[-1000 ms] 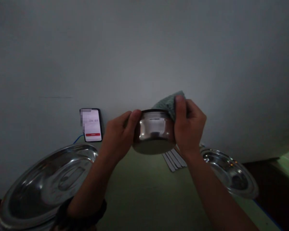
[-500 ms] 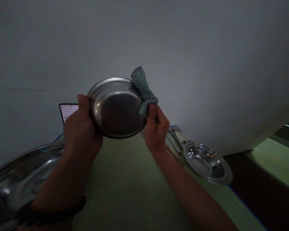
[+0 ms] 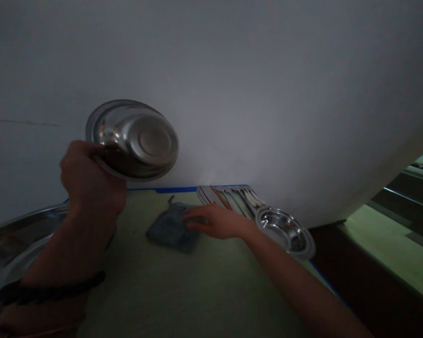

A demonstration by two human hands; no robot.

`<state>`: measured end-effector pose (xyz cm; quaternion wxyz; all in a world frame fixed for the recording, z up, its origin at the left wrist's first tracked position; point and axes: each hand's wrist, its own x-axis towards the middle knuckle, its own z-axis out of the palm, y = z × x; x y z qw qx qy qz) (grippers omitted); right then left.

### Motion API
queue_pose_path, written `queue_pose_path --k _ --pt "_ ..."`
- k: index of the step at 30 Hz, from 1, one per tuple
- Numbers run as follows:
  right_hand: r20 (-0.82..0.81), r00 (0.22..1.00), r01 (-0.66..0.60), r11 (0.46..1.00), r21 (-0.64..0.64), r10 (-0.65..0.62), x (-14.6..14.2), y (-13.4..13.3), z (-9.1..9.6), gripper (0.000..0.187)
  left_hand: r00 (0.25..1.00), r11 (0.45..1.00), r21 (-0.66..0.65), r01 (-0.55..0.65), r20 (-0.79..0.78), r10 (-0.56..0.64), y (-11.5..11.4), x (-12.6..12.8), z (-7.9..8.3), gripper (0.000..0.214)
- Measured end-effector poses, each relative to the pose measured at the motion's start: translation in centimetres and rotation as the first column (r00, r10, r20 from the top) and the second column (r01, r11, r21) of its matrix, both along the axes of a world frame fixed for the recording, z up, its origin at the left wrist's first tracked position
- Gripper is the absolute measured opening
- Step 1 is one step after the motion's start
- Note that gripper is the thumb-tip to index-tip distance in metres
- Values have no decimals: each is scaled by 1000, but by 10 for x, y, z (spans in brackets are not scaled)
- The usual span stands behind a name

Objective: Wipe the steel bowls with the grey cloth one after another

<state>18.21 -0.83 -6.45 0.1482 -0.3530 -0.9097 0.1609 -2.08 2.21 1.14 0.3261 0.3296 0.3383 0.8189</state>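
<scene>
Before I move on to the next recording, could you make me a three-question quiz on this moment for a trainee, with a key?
1. Pick one. The left hand holds:
A) a cup
B) a metal bowl
C) a phone

2. True or false: the right hand is gripping the rim of that bowl.

3. Fill the blank: the black band is worn on the ___ wrist.

Key
1. B.
2. False; its fingers are open at the edge of the cloth, which lies on the table.
3. Left.
</scene>
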Motion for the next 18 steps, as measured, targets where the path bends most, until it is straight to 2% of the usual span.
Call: queue_pose_path --k 1,2,4,5,7,8,11,13,15,18 --pt "-3 1000 27 999 -18 -27 13 -4 2 36 999 999 -13 33 -28 -33 -3 1 -1 14" --pt "3 995 101 995 9 -101 27 -7 4 36 991 999 -21 30 -134 -32 -7 4 -3 14" --pt "68 955 281 952 117 -290 63 -12 6 39 960 998 -25 52 -276 -57 -12 9 -10 16" --pt "114 903 395 904 163 -414 82 -14 7 40 926 999 -6 40 -375 -39 -13 11 -14 16" --pt "211 690 662 721 202 -693 122 -17 6 47 845 996 75 43 -535 4 -13 14 -24 16" --pt "256 622 721 668 182 -740 141 -19 4 54 798 991 126 51 -602 35 -12 15 -28 15" --pt "377 475 835 542 91 -795 186 -26 -5 65 706 970 181 160 -708 16 -11 18 -35 15" --pt "462 429 876 482 -2 -776 204 -31 -12 55 662 957 159 242 -748 -43 -11 22 -37 17" --pt "513 439 884 457 -100 -737 212 -36 -16 39 601 949 132 287 -796 -71 -12 26 -40 18" --pt "507 516 851 480 -213 -691 217 -43 -11 29 483 941 93 326 -872 -81 -9 32 -47 17"
